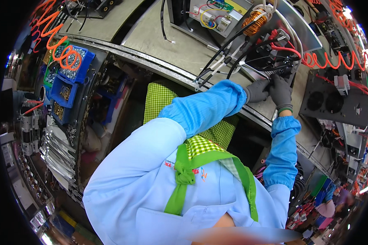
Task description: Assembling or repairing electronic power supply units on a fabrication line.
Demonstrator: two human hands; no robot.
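Both my hands wear grey gloves and meet close together at the near edge of an open metal unit (249, 73). My left hand (257, 90) has its fingers curled and pressed together beside the right. My right hand (280, 92) reaches up from below, its fingers bent around a small spot at the unit's dark corner; what either hand grips is hidden. Just beyond the fingers lie black wires (288, 65) and a red cable (286, 49). A toroidal coil wound in copper (255, 22) rises from the unit, with white and black cables running from it.
A second open metal housing (208, 18) stands at the back. Blue bins of screws (75, 63) sit on the left rack. Orange coiled air hoses (335, 61) hang at both sides. A dark panel with round fans (333, 100) stands right. The bench's metal edge (159, 63) runs before me.
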